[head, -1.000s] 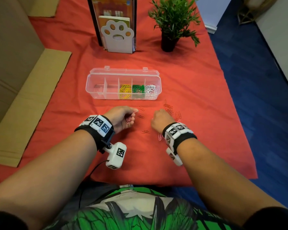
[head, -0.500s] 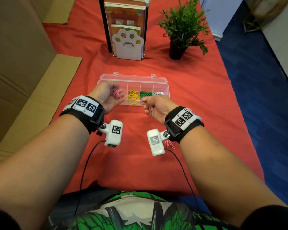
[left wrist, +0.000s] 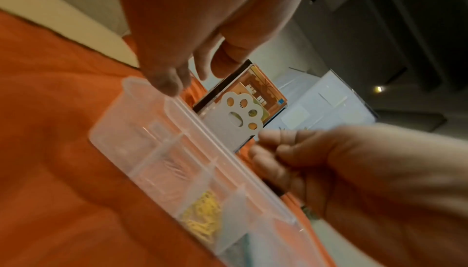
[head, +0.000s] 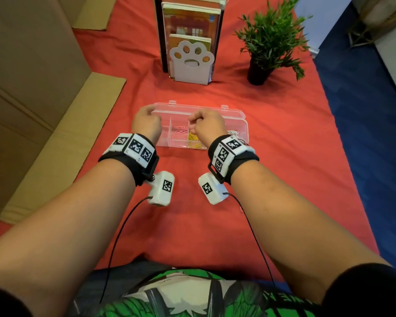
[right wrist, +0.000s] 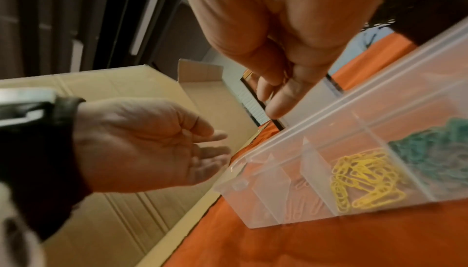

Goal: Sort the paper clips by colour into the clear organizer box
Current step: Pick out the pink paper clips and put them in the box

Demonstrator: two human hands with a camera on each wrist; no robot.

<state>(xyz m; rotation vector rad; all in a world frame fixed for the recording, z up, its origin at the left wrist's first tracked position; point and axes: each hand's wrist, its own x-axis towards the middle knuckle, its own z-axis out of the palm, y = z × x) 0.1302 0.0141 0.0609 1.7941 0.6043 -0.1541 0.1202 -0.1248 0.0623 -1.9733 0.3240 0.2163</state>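
The clear organizer box (head: 244, 124) lies open on the red cloth. Its compartments hold pink clips (head: 181, 130), yellow clips (head: 193, 139) and white clips (head: 233, 133). Green clips (right wrist: 430, 151) show in the right wrist view. My left hand (head: 146, 120) hovers over the box's left end. Its palm is open and empty, fingers relaxed (right wrist: 202, 147). My right hand (head: 204, 124) is above the pink and yellow compartments. Its thumb and fingertips (right wrist: 276, 99) are pinched together, with only a thin hint of pink clips between them.
A white paw-shaped bookend with books (head: 192, 62) stands behind the box, with a potted plant (head: 268, 42) to its right. Flattened cardboard (head: 44, 115) lies along the left. The cloth's right edge drops to blue floor (head: 364, 133).
Both hands rose from the cloth with pink clips and moved forward over the box. The left hand has opened, and pink clips now lie in a compartment that was empty.
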